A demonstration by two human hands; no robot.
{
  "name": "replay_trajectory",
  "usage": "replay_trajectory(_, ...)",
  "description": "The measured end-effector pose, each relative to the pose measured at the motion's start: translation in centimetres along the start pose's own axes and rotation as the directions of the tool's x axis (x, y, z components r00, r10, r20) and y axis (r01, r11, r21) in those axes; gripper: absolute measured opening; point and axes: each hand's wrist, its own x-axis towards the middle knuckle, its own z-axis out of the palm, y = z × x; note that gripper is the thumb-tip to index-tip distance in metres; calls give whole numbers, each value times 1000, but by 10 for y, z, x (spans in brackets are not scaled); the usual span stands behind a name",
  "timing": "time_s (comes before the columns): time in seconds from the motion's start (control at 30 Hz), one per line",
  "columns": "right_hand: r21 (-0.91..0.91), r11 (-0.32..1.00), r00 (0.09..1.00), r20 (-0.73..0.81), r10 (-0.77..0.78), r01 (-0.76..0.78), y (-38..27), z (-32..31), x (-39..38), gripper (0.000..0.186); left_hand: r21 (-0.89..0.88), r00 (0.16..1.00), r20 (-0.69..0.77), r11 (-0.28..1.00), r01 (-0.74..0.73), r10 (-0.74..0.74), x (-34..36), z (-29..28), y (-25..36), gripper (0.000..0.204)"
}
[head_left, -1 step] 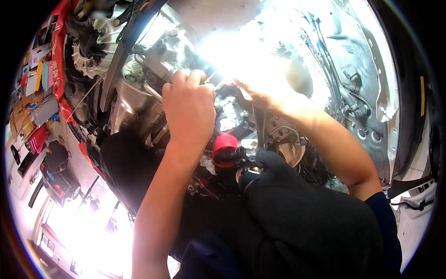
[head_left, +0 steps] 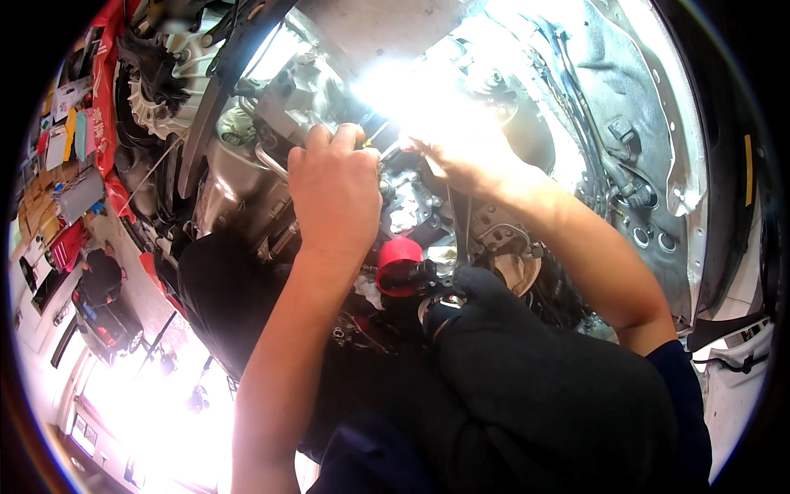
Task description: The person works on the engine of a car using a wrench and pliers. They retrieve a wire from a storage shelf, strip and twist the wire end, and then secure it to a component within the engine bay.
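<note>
Both my hands are inside the engine bay of a car. My left hand is closed, its fingers curled over among metal engine parts; what they grip is hidden behind the knuckles. My right hand is closed too, partly washed out by glare, with its fingertips at a short silver rod-like piece between the two hands. A thin yellow-tipped piece shows beside my left fingers. Below the hands sits a red round cup-like part with a dark opening. A dark metal bar runs down under my right wrist.
A ribbed metal housing and a dark bar lie to the left. Cables run along the grey body panel on the right. My dark-clothed knee fills the lower middle. Another person is far left, beside a dark car.
The glare over my right hand has shrunk a little, so more of the engine bay behind it shows. Both hands stay practically in place.
</note>
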Motion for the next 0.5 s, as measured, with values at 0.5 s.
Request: replay_trajectory(0.5, -6, 1000, 995, 98, 4, -3, 5, -3, 2, 8, 30, 999, 35, 999, -27, 26, 2, -1, 0, 10)
